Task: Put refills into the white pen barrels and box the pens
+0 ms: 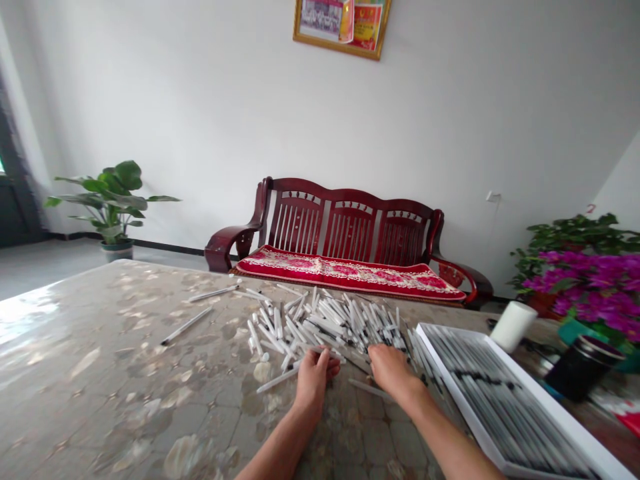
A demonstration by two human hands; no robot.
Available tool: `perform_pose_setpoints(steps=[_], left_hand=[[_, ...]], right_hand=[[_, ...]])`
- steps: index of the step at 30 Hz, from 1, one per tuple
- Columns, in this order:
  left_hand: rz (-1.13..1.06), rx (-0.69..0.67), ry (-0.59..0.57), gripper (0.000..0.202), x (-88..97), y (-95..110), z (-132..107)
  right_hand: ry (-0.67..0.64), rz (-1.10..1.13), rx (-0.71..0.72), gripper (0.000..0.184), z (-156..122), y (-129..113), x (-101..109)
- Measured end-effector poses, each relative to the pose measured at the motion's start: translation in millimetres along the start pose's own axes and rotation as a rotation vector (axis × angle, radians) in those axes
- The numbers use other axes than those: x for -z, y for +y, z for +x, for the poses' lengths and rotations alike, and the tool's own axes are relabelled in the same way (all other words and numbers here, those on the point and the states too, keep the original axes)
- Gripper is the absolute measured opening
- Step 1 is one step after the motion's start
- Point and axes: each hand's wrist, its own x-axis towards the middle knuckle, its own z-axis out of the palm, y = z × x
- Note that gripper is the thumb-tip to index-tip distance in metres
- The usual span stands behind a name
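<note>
A loose heap of white and clear pen parts, some with black ends, is spread over the table in front of me. At its near edge my left hand is closed on a whitish pen piece, which sticks out past the fingertips. My right hand is curled at the heap's right side, knuckles up. Its fingertips are hidden, so what it grips does not show. Slim pens lie loose close to both hands. To the right stands a white box holding rows of clear pens with black parts across the middle.
A patterned cover lies on the table, with a loose pen at left. Beyond the box are a white roll, a black cup and purple flowers. Behind the table stands a wooden bench.
</note>
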Motion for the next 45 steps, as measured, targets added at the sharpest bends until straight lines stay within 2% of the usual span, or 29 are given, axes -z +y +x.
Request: perform_pose_setpoints(steps=[6,10,12,14,16,18,20,26,30,32,35,40,42,45], left_hand=[[-0.122,0.070,-0.012,0.016,0.9,6,-5],[-0.224,0.127,-0.013,0.014,-1.7,12,-10],[-0.264,0.145,-0.012,0.014,-4.0,14,-12],[-0.290,0.158,-0.007,0.015,-6.0,15,-13],[-0.305,0.170,0.002,0.016,-6.9,15,-13],[-0.317,0.175,0.006,0.016,-6.7,15,-13],[-0.329,0.176,-0.002,0.016,-5.7,15,-12],[-0.356,0.202,-0.041,0.014,-5.6,11,-12],[-0.367,0.248,-0.102,0.015,-7.9,11,-17],[-0.393,0.265,-0.111,0.015,-7.7,12,-18],[-0.449,0.269,-0.087,0.015,-5.4,15,-16],[-0.478,0.274,-0.067,0.012,-3.1,18,-12],[-0.461,0.269,-0.078,0.012,-3.7,17,-12],[-0.421,0.263,-0.091,0.013,-4.2,16,-13]], right_hand=[[-0.014,0.059,0.020,0.032,9,-3,3],[0.087,0.162,-0.001,0.023,9,5,5],[0.160,0.410,-0.031,0.020,7,5,2],[0.251,0.863,-0.068,0.019,2,2,-3],[0.340,1.304,-0.099,0.032,-4,-5,-9],[0.393,1.511,-0.115,0.043,-9,-12,-14],[0.407,1.570,-0.133,0.044,-13,-17,-16],[0.383,1.565,-0.106,0.042,-16,-27,-19],[0.280,1.502,-0.021,0.035,-17,-33,-26],[0.250,1.412,0.026,0.034,-15,-28,-28],[0.262,1.153,-0.026,0.037,-7,2,-26],[0.290,0.461,-0.192,0.025,-2,71,-21],[0.278,0.312,-0.215,0.023,-5,85,-24],[0.241,0.230,-0.199,0.019,-11,87,-33]])
